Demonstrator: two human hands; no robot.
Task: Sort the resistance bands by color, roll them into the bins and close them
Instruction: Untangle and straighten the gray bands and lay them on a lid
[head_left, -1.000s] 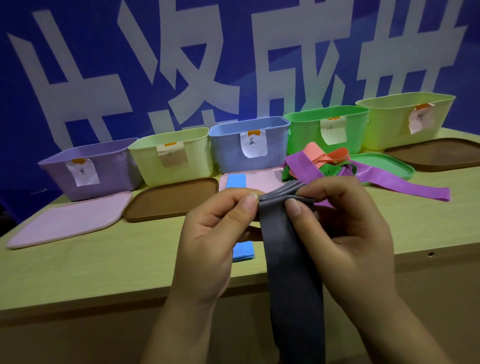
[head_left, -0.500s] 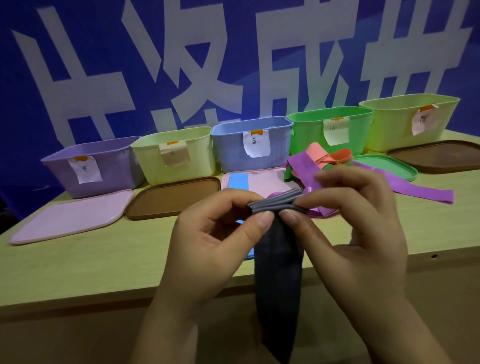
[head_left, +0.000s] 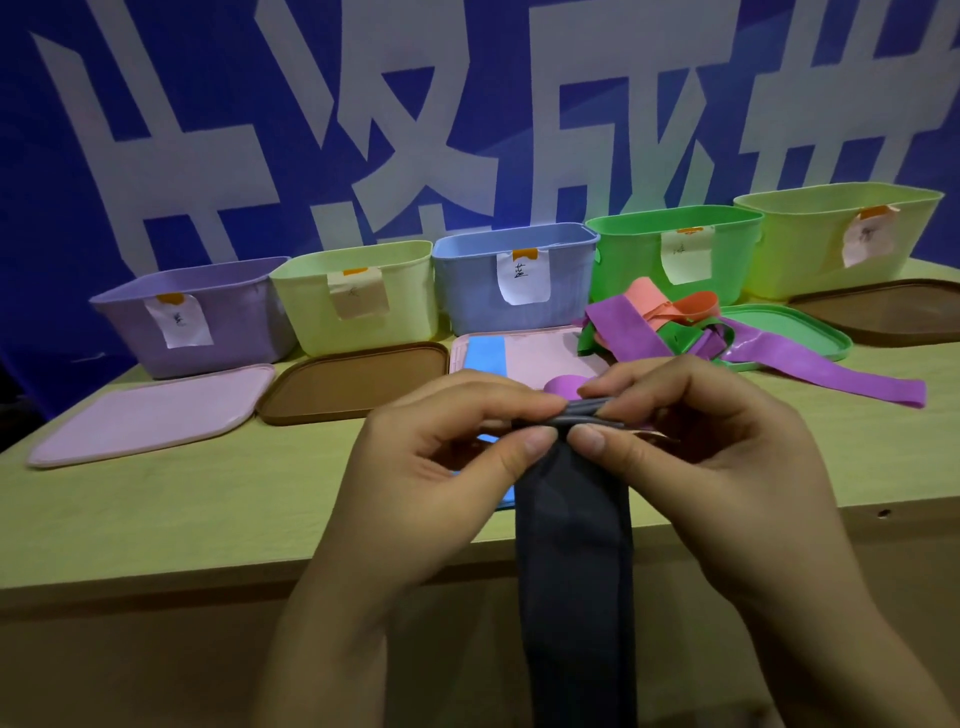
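Before the table (head_left: 156, 519), a grey band (head_left: 574, 561) is pinched by left hand (head_left: 436, 467) and right hand (head_left: 691, 447); rolling is begun, more turns needed.

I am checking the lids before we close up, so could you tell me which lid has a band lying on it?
The pink lid in front of the blue bin; a blue band lies across it.

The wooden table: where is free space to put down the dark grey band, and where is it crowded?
Bare wooden table lies along the front edge, below the pink lid and brown lid, left of the left hand. Another patch is right of the right hand. It is crowded by the tangled coloured bands near the green bin.
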